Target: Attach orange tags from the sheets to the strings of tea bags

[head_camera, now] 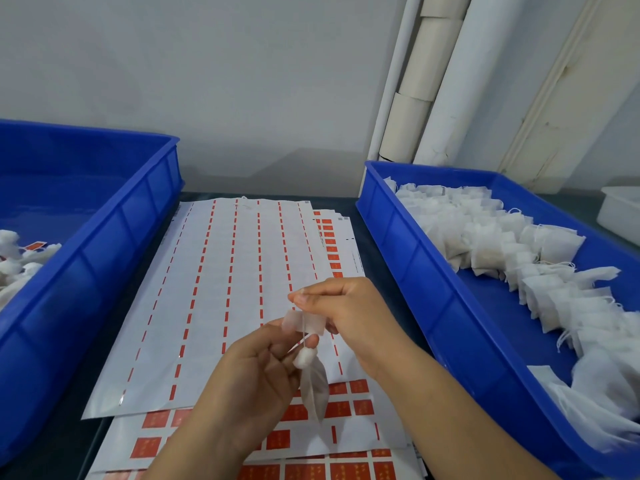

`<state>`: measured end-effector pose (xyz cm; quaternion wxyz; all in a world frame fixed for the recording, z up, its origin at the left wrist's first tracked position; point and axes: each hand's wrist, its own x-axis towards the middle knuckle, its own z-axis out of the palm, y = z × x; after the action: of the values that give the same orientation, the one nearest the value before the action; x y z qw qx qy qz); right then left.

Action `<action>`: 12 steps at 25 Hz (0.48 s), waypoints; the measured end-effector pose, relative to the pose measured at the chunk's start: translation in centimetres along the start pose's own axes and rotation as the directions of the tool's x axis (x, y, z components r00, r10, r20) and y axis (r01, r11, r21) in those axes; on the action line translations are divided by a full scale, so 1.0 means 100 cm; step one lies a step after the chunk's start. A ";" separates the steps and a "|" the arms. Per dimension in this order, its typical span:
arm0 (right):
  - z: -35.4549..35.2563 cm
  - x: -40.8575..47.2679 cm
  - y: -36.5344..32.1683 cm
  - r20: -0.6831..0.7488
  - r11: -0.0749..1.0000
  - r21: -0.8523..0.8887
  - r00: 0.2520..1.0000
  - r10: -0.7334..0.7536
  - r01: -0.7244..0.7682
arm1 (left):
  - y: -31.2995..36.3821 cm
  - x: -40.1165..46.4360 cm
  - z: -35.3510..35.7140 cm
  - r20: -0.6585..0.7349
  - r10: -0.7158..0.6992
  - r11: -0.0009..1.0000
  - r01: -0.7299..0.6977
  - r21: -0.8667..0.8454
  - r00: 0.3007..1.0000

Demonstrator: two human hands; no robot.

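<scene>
Above the tag sheets, my left hand (256, 368) holds a white tea bag (313, 393), which hangs below its fingers. A tag (304, 322) with its pale back side toward me lies across the bag's string (304, 332). My right hand (341, 306) pinches the upper end of the string just above the tag. The top sheet (214, 289) is mostly stripped, with only thin orange strips left. Sheets (346, 407) with full orange tags lie beneath it.
A blue tray (408, 244) on the right holds a long pile of untagged tea bags (491, 244). A blue tray (114, 237) on the left holds several tagged bags (20, 258). White rolls (415, 109) lean against the wall. A white container (620, 209) sits far right.
</scene>
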<state>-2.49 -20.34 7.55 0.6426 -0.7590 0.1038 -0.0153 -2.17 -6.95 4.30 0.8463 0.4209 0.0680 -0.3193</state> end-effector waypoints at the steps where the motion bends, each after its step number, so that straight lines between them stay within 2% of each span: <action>1: 0.000 0.000 -0.001 0.001 1.000 0.006 1.000 0.002 -0.002 | 0.001 -0.001 0.000 -0.002 0.010 0.999 -0.010 -0.036 1.000; 4: 0.000 0.001 -0.001 0.011 0.999 0.038 1.000 0.006 -0.007 | 0.003 0.000 -0.002 -0.009 -0.021 0.990 0.020 -0.140 1.000; 9: 0.000 0.004 -0.003 0.018 1.000 -0.005 1.000 0.005 -0.005 | 0.002 0.001 0.002 -0.074 -0.046 0.997 0.040 -0.071 0.996; 12: 0.000 0.004 -0.004 0.045 1.000 0.005 0.999 -0.001 0.000 | 0.003 0.000 0.002 -0.055 -0.049 0.998 0.047 -0.042 0.997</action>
<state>-2.04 -20.35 7.89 0.6467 -0.7576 0.0889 0.0014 -2.01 -7.02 4.61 0.8446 0.4106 0.1083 -0.3261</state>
